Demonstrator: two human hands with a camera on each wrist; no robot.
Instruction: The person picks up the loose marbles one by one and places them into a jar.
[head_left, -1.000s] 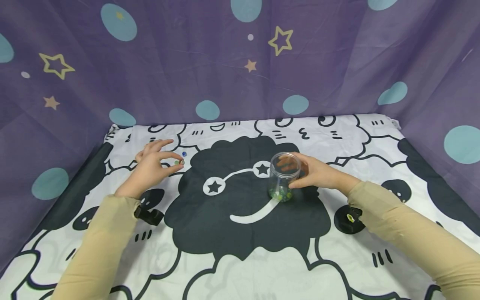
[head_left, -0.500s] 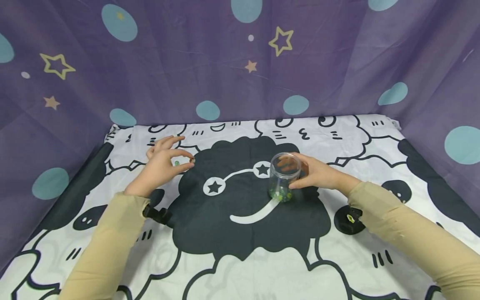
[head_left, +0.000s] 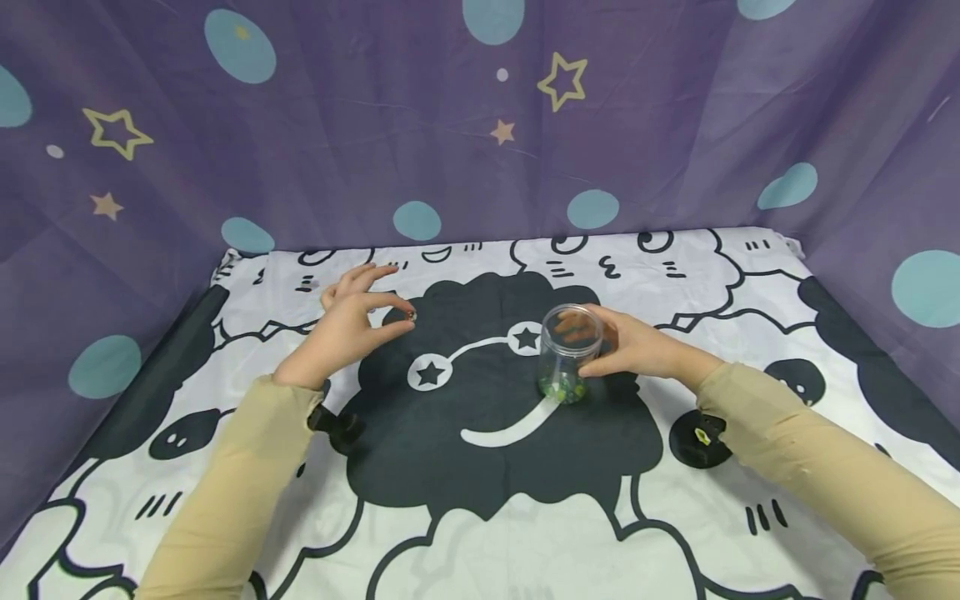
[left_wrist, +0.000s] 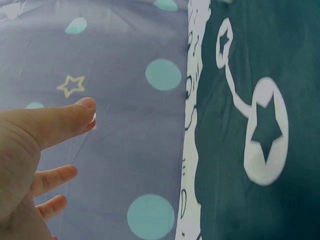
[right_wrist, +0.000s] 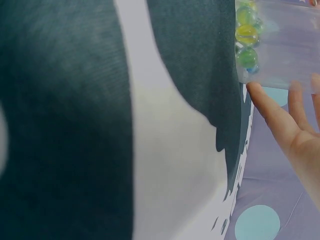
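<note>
My left hand (head_left: 348,333) pinches a small marble (head_left: 412,316) between thumb and forefinger, above the left part of the dark printed shape. In the left wrist view only a sliver of that marble (left_wrist: 94,120) shows at the fingertips, so its colour is hard to tell. A clear, lidless jar (head_left: 553,358) stands upright on the cloth, right of centre. Around its far side and right side my right hand (head_left: 637,346) holds it, thumb in front. Several green and yellow marbles (right_wrist: 247,36) lie at the jar's bottom.
A white cloth (head_left: 525,550) printed with black cartoon sheep covers the table. Purple curtain (head_left: 337,150) with stars and dots hangs behind and at both sides. A black wrist device (head_left: 336,427) sits under the left cuff.
My left hand has lifted away to the right with the pinched marble, toward the jar. Blue and green marbles seen near it earlier are now out of sight. My right hand and the jar stay put.
</note>
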